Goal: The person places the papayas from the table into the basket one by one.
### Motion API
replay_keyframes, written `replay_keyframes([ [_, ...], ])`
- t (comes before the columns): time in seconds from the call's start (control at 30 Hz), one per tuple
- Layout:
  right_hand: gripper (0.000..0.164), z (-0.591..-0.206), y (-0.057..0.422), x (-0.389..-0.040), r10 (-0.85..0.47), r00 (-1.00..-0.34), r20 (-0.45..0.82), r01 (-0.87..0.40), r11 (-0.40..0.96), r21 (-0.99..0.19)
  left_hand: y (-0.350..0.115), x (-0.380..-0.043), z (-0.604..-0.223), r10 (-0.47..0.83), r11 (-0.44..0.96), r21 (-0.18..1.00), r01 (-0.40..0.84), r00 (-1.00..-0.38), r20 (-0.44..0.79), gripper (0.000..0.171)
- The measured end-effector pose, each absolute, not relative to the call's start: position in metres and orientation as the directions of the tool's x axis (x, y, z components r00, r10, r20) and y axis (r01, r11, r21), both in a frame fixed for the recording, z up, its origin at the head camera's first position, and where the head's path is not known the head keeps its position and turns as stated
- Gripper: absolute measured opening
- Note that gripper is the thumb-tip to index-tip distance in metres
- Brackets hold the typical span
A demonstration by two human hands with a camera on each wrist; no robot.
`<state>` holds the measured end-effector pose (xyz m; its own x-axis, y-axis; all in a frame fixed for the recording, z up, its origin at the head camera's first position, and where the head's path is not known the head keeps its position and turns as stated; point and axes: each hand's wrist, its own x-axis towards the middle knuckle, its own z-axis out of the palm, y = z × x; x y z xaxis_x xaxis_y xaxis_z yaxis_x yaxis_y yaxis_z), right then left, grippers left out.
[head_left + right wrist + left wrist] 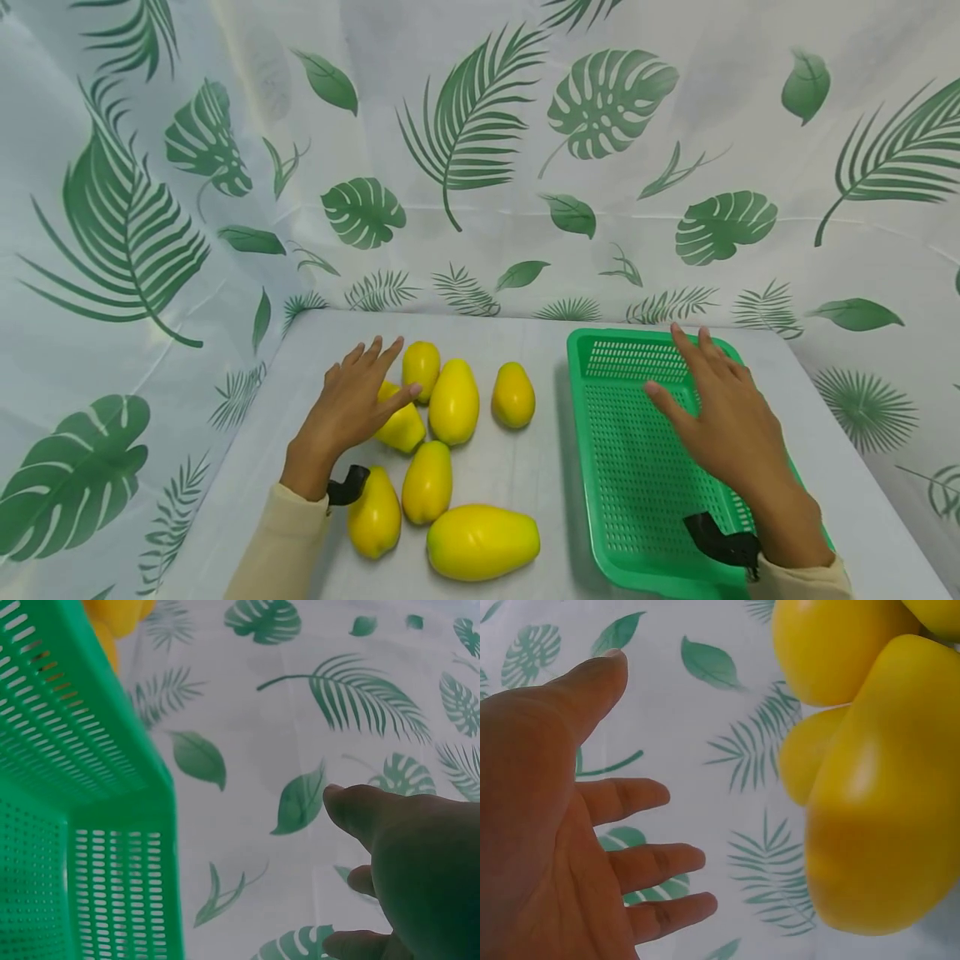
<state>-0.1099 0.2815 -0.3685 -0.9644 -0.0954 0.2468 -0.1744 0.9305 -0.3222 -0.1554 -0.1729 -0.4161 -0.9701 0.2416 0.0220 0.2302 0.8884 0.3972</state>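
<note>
In the head view we see a white tabletop point(543, 475) against a leaf-print cloth point(495, 208). Seven yellow fruits point(453, 402) lie on its left and middle, most of them loosely bunched. The lone fruit point(513, 394) rests a little apart, between the bunch and the green basket point(585, 450) on the right, while the long fruit point(483, 542) lies on its side nearest us. The left hand point(345, 410) hovers by the left edge of the bunch, fingers extended and thumb spread away, the thumb crossing in front of a fruit. The right hand point(727, 425) hangs above the right part of the basket — thumb wide, fingers stretched forward. Both arms show pale sleeves point(281, 542) and black wrist mounts point(350, 486).

In the left wrist view we find the hand on the left, thumb and fingertips apart, with a clear gap between it and the fruits stacked up along the right side.

In the right wrist view we see the basket's slotted wall on the left and the hand on the right — thumb apart from the partly hidden fingers, cloth showing between. A little yellow fruit peeks past the rim at top left.
</note>
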Motion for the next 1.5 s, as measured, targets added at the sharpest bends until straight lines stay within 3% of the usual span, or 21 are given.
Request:
replay_keyframes([
  [0.37, 0.091, -0.375, 0.300, -0.106, -0.062, -0.980, 0.188, -0.125, 0.931, -0.343, -0.184, -0.156, -0.434, 0.241, 0.870, 0.430, 0.241, -0.969, 0.055, 0.083],
  [1.5, 0.104, -0.410, 0.374, -0.088, -0.021, -0.995, 0.102, -0.064, 0.898, -0.435, -0.199, -0.161, -0.473, 0.225, 0.779, 0.601, 0.181, -0.974, 0.002, 0.088],
])
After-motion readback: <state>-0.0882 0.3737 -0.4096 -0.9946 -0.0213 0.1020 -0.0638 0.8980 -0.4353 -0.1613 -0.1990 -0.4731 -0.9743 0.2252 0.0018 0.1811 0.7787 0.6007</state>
